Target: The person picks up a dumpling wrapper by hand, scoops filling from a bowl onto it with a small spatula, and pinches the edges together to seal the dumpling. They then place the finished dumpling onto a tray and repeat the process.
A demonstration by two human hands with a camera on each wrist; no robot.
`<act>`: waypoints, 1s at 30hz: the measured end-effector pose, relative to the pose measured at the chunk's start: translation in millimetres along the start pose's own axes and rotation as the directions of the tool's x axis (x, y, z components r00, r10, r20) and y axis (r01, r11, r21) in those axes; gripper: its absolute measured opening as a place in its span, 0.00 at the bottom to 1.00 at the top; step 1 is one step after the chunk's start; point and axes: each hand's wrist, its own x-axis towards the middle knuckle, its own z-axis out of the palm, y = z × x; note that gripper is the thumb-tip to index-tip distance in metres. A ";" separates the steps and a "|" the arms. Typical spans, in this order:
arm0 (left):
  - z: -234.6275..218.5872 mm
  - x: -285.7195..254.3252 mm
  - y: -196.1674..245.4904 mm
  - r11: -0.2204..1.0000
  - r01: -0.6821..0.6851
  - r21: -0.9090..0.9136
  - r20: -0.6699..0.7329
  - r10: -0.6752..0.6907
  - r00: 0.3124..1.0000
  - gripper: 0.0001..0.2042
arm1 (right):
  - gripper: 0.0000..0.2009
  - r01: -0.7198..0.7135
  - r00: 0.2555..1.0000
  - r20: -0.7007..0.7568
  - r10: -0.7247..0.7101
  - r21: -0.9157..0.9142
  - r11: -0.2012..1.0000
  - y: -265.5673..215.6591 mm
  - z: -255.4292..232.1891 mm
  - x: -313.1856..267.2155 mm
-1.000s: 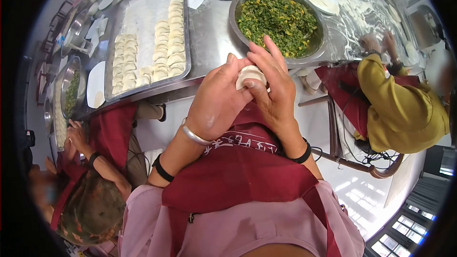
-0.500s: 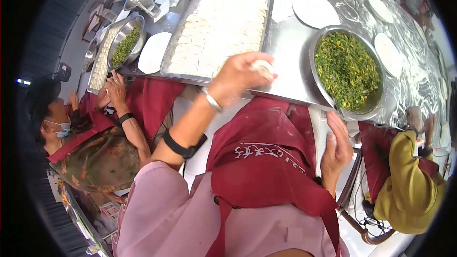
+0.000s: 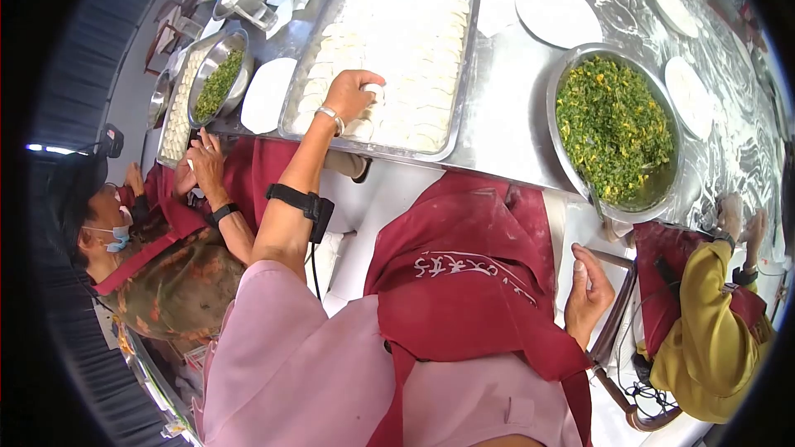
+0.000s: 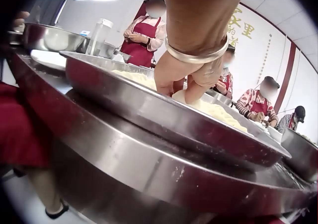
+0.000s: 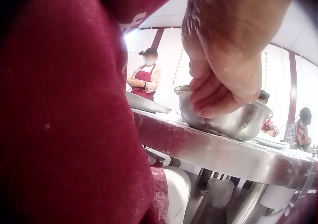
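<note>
My left hand (image 3: 351, 94) reaches over the metal tray (image 3: 453, 134) and pinches a pale dumpling (image 3: 374, 91). In the left wrist view the fingers of this hand (image 4: 191, 77) point down inside the tray's rim, around the dumpling (image 4: 185, 97). Rows of white dumplings (image 3: 431, 74) fill much of the tray, overexposed in the head view. Beside the apron, below the table edge, my right hand (image 3: 589, 296) hangs with loosely curled fingers and nothing in it. From the right wrist this hand (image 5: 223, 55) overlaps the steel bowl (image 5: 248, 122) behind it.
A steel bowl of chopped green filling (image 3: 617, 128) stands right of the tray, with a handle at its near rim. White plates (image 3: 559, 15) lie behind it and left of the tray. People work on both sides, one in a yellow top (image 3: 712, 331).
Both hands were together around the dumpling; then they parted. My left hand carried the dumpling left over the tray, and my right hand dropped to the apron's side. The view turned left.
</note>
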 end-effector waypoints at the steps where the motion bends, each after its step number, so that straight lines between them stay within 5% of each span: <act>1: 0.8 -0.3 -0.3 0.999 -0.025 0.046 0.006 0.024 1.000 0.14 | 0.07 -0.002 1.000 0.004 0.002 -0.005 1.000 -1.1 0.5 1.2; 9: 2.0 -9.0 10.1 0.979 -0.089 0.181 0.085 0.074 0.994 0.14 | 0.07 -0.004 1.000 0.012 0.005 -0.011 1.000 -4.5 4.7 7.0; 12: 4.7 -6.1 -4.0 0.901 -0.340 0.270 0.043 0.342 0.939 0.15 | 0.07 -0.019 1.000 0.020 0.019 -0.027 0.999 -2.4 4.7 7.0; 15: 3.6 -8.5 -0.9 0.908 -0.284 0.308 0.074 0.275 0.959 0.13 | 0.07 -0.031 0.999 0.024 0.032 -0.044 0.999 3.0 4.0 6.2; 22: 4.0 -2.1 -28.7 0.659 -0.529 0.536 0.151 0.541 0.827 0.20 | 0.09 -0.187 0.981 -0.059 0.187 0.010 0.982 27.4 -6.0 13.5; 26: 0.9 9.4 -45.5 0.732 -0.529 0.430 0.115 0.537 0.836 0.20 | 0.13 -0.320 0.901 -0.079 0.426 0.543 0.776 30.3 -10.3 31.1; 30: 4.8 -8.6 -2.3 0.743 -0.488 0.458 -0.104 0.591 0.800 0.19 | 0.15 -0.273 0.916 -0.133 0.379 0.487 0.830 38.3 -25.0 49.6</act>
